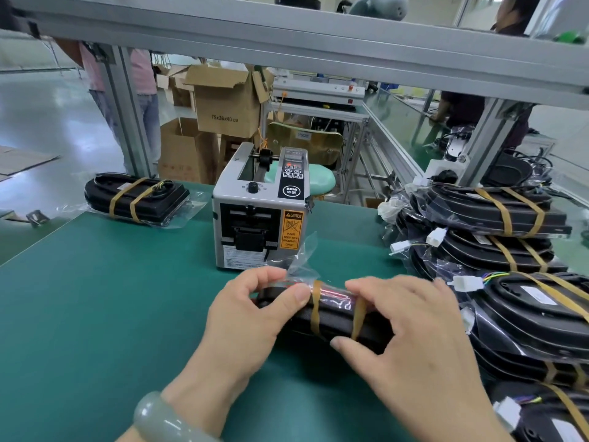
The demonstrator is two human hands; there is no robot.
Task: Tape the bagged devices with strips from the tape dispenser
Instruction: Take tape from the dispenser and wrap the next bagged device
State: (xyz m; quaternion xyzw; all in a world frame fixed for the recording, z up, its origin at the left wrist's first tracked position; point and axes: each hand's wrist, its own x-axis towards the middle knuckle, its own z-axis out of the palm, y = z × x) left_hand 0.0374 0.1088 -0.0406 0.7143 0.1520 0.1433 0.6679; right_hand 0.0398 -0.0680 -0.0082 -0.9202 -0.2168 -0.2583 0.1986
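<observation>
Both hands on the bagged device (331, 315), right in front of the tape dispenser (259, 208)
Left hand (251, 311) grips its left end, thumb beside one brown strip (315, 311); right hand (411, 323) pinches it at the second strip (359, 317); device spans between them over the green desk (95, 298); taped stack (510, 250) at right.

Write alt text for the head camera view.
A left hand and right hand grip a black bagged device bound by two tan tape strips, on a green table before a tape dispenser. More taped devices pile at right.

Head view, looking down, close over hands (334, 327).
</observation>
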